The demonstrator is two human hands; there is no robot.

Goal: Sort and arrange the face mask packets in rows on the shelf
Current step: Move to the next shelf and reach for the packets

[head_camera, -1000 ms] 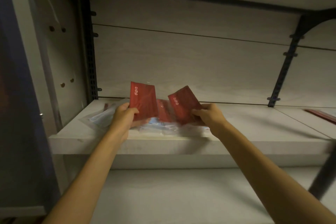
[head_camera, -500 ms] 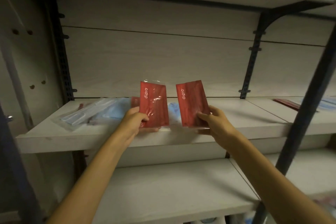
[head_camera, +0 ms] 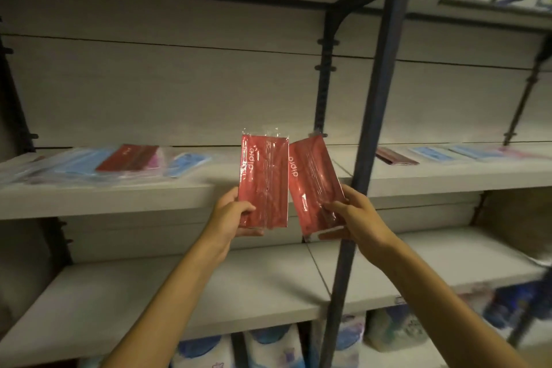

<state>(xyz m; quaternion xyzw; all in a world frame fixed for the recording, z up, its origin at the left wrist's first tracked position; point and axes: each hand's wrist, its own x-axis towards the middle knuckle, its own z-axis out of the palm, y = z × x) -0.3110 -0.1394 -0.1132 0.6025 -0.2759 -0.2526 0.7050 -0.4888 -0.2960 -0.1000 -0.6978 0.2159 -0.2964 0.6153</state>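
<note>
Since the frame half a second back, I see both hands have drawn away from the shelf edge and risen slightly, and the view has swung right — a dark upright post (head_camera: 370, 140) now cuts down just right of centre, in front of the right wrist.

Head view: my left hand (head_camera: 231, 213) grips the lower left corner of one red mask packet (head_camera: 264, 182), thumb curled over its front. That packet stands nearly upright, long axis vertical, with white lettering running up its left side. My right hand (head_camera: 357, 219) pinches the bottom edge of a second red packet (head_camera: 315, 185), which leans to the left at its top, so its upper corner touches the first packet's right edge. Both are glossy clear sleeves over red masks, crinkled and catching the light, with a clear sealed strip along the top.

Both packets are held in the air in front of the middle shelf (head_camera: 179, 197). On that shelf to the left lies a loose heap of blue packets (head_camera: 77, 167) with a dark red packet (head_camera: 128, 154) flat on top. Past the post, more packets (head_camera: 442, 154) lie flat — blurred.
</note>
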